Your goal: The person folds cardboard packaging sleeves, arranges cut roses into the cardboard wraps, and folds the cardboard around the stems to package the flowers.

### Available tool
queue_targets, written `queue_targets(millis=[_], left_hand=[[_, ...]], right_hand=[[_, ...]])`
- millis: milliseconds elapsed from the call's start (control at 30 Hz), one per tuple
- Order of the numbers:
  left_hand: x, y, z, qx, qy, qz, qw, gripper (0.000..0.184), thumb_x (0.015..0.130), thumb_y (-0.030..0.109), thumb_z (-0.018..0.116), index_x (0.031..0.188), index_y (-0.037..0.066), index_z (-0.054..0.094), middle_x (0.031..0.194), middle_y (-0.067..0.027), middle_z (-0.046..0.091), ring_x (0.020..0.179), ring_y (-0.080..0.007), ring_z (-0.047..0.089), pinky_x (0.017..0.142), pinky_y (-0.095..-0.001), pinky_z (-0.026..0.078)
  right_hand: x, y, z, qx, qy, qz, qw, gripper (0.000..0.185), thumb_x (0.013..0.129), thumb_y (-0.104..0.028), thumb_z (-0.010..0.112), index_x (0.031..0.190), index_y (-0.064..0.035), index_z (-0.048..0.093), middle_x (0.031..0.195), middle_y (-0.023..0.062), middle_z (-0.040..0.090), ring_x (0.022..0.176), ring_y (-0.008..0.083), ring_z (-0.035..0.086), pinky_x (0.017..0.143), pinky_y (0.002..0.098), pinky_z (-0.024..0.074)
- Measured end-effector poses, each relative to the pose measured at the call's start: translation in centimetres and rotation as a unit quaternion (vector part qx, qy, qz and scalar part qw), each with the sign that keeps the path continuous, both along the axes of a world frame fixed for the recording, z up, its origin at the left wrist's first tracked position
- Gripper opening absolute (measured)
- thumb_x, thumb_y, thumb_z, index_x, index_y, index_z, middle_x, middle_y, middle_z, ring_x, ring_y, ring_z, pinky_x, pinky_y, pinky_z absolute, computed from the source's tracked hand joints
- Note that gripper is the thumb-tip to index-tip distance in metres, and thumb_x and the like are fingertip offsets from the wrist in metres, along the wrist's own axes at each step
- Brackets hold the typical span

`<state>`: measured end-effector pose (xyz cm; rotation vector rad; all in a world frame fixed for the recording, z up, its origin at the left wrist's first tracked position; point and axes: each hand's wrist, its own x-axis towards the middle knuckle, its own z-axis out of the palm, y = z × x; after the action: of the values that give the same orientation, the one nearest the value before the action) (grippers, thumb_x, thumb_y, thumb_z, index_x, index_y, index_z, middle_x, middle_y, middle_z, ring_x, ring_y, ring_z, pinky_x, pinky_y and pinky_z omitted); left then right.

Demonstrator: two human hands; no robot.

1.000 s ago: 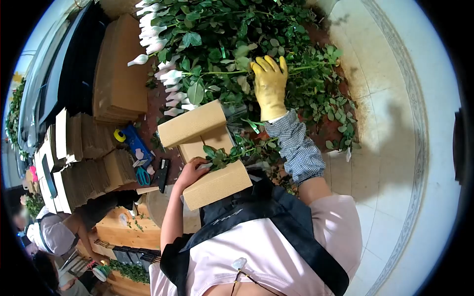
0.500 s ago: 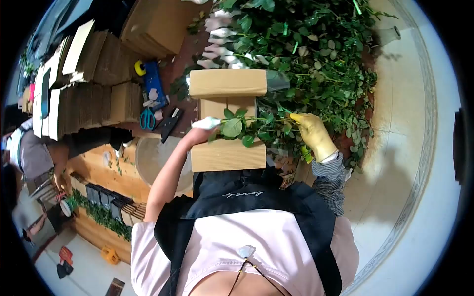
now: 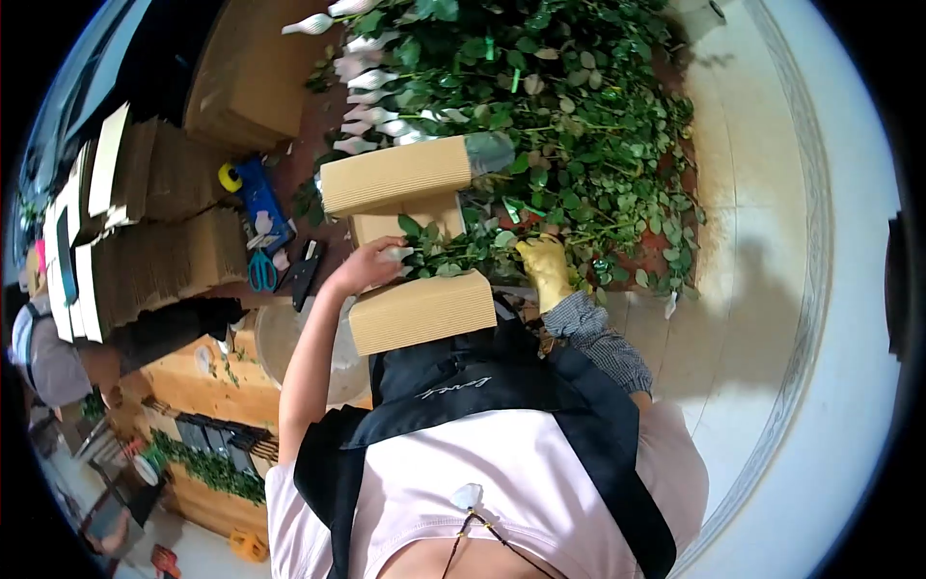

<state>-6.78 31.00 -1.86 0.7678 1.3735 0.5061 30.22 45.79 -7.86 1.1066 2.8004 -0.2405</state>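
Corrugated cardboard lies open in front of my body, with a folded upper panel [image 3: 395,176], a lower panel [image 3: 422,314] and a middle strip [image 3: 436,210]. Across the middle lies a rose [image 3: 449,256] with green leaves, its head to the left in a white sleeve. My left hand [image 3: 368,266], bare, is closed around that white-sleeved head. At the stem end on the right, my right hand [image 3: 545,270] in a yellow glove has its fingers curled on the stem; the fingertips are partly hidden among leaves.
A large heap of roses [image 3: 579,145] with white-sleeved heads fills the table's far side. To the left are scissors [image 3: 261,271], a black stapler-like tool [image 3: 306,273], a blue tape dispenser [image 3: 260,203] and stacked cardboard [image 3: 183,246]. Another person [image 3: 58,352] is at far left.
The view has shifted, so the cardboard appears tilted and further left. My left hand has come onto the cardboard with the rose head; my right hand has lowered the stem end towards it.
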Motion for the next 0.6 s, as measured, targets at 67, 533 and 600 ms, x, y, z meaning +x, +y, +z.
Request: queue_targets(millis=[67,533,600], left_hand=[[1.0,-1.3,-2.4,0.221,0.192,-0.053,0.955,0.047,0.081,0.009,0.07,0.127,0.01,0.06,0.125,-0.0215,0.054,0.113,-0.0341,0.059,0.095,-0.0373,0.051],[-0.1,-2.0,0.3,0.322,0.417,-0.257,0.81,0.041,0.082,0.021,0.071,0.122,0.023,0.067,0.124,-0.0114,0.053,0.119,-0.0323,0.051,0.096,-0.047,0.044],[0.2,-1.9,0.4,0.325,0.442,-0.297,0.782,0.038,0.081,0.019,0.071,0.119,0.022,0.067,0.124,-0.0114,0.054,0.117,-0.0313,0.052,0.096,-0.0471,0.045]], right_hand=[[0.4,-0.1,-0.1,-0.142,0.034,-0.094,0.985,0.025,0.088,-0.014,0.062,0.111,-0.0079,0.068,0.104,0.0128,0.071,0.098,0.0308,0.067,0.089,0.0419,0.0512],[-6.2,7.8,5.5,0.086,0.152,-0.214,0.961,0.028,0.07,-0.001,0.069,0.097,-0.0079,0.068,0.106,0.0094,0.068,0.111,0.0284,0.059,0.105,0.0448,0.0408],[-5.6,7.6,7.5,0.21,0.288,-0.238,0.904,0.037,0.066,0.007,0.068,0.101,-0.006,0.066,0.108,0.0122,0.067,0.109,0.0304,0.06,0.107,0.0456,0.0404]])
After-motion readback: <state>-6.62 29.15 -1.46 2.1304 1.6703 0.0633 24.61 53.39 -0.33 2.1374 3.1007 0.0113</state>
